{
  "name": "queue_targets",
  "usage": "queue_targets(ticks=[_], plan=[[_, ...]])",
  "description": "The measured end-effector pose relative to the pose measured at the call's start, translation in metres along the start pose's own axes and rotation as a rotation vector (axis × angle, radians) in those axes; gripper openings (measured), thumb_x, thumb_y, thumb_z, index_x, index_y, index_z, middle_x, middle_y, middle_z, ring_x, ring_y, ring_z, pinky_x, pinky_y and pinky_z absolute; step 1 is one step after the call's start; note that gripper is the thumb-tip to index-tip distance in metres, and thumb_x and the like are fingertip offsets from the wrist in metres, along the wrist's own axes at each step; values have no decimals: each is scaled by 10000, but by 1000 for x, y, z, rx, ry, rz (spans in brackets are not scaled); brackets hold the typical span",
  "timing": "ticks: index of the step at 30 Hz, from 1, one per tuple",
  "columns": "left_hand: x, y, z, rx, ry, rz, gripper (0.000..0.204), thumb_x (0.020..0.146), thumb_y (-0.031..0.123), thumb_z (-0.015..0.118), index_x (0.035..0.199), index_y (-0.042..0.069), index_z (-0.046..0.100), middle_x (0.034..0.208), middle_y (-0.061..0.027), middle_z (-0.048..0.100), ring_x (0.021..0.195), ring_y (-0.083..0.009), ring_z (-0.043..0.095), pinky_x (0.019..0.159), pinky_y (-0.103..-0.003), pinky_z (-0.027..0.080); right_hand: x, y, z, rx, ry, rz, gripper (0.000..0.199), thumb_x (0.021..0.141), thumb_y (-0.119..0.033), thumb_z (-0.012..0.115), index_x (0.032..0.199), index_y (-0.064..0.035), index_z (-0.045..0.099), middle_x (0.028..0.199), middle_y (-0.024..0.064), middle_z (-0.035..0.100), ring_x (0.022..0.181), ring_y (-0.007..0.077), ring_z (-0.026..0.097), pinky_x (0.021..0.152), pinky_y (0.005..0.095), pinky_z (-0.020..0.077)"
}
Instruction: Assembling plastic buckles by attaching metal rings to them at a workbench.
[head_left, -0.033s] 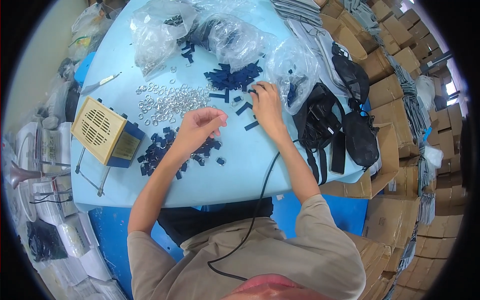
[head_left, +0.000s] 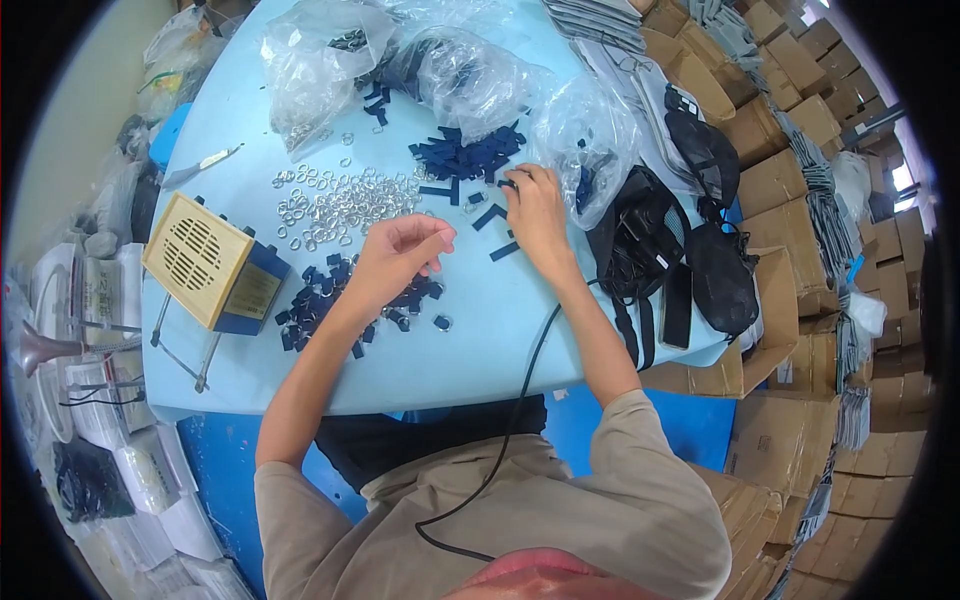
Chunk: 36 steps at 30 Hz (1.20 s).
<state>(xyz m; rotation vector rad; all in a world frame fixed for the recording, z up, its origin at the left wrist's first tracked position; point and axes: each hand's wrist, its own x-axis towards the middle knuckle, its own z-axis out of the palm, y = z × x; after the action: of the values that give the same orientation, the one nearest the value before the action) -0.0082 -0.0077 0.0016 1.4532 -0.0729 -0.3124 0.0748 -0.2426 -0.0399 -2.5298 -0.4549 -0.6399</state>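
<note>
Nearest the wearer's body, a black cable [head_left: 523, 385] crosses the table edge. Beyond it lies a scatter of dark looped pieces with rings [head_left: 310, 312], partly beneath the left forearm. The left hand [head_left: 405, 245] is curled, thumb toward fingertips; whether anything is held between them cannot be told. To its right, two loose dark strips [head_left: 489, 217] lie just below the right fingertips, their long axes slanting up to the right; the right hand is the nearer. The right hand [head_left: 535, 205] reaches forward with fingers bent down at a small dark strip [head_left: 507, 183]; whether it is pinched or merely touched cannot be told. This strip lies at the fingertips, on their left side. Farther forward, the metal rings [head_left: 345, 203] lie beyond the left hand, and the heaped dark strips [head_left: 465, 155] lie ahead and to the left of the right hand. Clear plastic bags [head_left: 470, 85] stand behind the heap.

Writing: the box with a slatted front [head_left: 200, 262] bears a side label [head_left: 257, 292], too small to read; white packages [head_left: 98, 300] at far left carry dark, illegible print.
</note>
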Motion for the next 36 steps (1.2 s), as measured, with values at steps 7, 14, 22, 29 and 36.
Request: queue_targets(ticks=[7, 14, 22, 29, 36], plan=[[3, 0, 0, 11, -24, -1, 181, 965, 209, 702, 1007, 35, 730, 845, -5, 696, 689, -54, 591, 622, -211, 461, 0, -13, -25, 150, -167, 90, 227, 852, -101, 749, 1044, 18, 728, 1082, 183, 666, 983, 308, 635, 802, 393, 530], [6, -8, -3, -25, -37, -6, 220, 948, 240, 731, 1033, 37, 729, 884, -12, 712, 702, -69, 606, 626, -214, 467, 16, 15, -1, 263, -102, 24, 435, 893, -151, 706, 1296, -5, 629, 1355, 232, 563, 1118, 342, 607, 920, 425, 510], [5, -6, -8, -42, -32, 29, 234, 946, 259, 730, 1024, 38, 730, 876, -13, 715, 696, -73, 609, 622, -217, 471, 66, 52, 21, -87, -61, 33, 379, 904, -57, 636, 1266, 52, 606, 1330, 275, 563, 1235, 449, 521, 1043, 493, 435], [3, -6, -10, -13, -10, 59, 235, 943, 268, 730, 1016, 45, 734, 860, -12, 718, 694, -71, 621, 616, -223, 479, 54, 25, 9, -101, -87, 107, 166, 845, -18, 713, 1000, 40, 696, 967, 219, 707, 934, 395, 678, 847, 432, 538], [-1, -1, -5, 240, 215, 357, 214, 927, 193, 735, 1054, 20, 722, 840, -16, 703, 675, -64, 581, 565, -228, 448, 18, -59, -27, 854, -272, 318, 189, 931, -86, 718, 1096, 4, 714, 979, 111, 751, 919, 185, 715, 847, 308, 555]])
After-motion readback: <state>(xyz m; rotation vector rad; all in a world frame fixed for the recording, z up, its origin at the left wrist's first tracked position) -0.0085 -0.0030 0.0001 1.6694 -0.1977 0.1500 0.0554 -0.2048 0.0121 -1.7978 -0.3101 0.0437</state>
